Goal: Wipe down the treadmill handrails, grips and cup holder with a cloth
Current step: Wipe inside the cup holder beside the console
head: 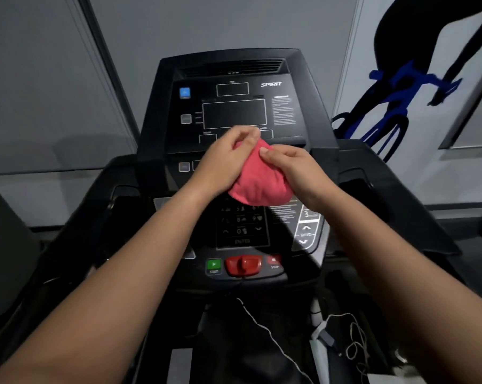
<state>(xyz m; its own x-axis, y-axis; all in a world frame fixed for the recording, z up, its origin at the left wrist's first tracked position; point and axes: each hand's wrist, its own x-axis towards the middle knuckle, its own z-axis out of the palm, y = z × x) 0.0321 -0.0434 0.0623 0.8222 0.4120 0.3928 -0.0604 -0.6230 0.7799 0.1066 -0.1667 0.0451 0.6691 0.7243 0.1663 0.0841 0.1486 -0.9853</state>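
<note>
Nearest: white cord [262, 325] trails over deck, tangled cable [354, 345] at right. Next row, one each: green start button [213, 265], red safety key [244, 265], stop button [274, 261]. Above keypad [242, 231], left hand [226, 159] and right hand [298, 167] both pinch bunched pink cloth [259, 187], covering keypad top. Two side pockets [126, 195] flank console; dark screen [234, 113] beyond

This looks like a gym or fitness room. A treadmill [90, 217] fills the view, its console [234, 115] marked SPIRIT, with a green START button [213, 265], a red STOP button [273, 261] and SPEED arrows [306, 234]. On the wall [40, 79] behind, at right, a mural [395, 98] shows a cyclist's legs on a blue bike.
</note>
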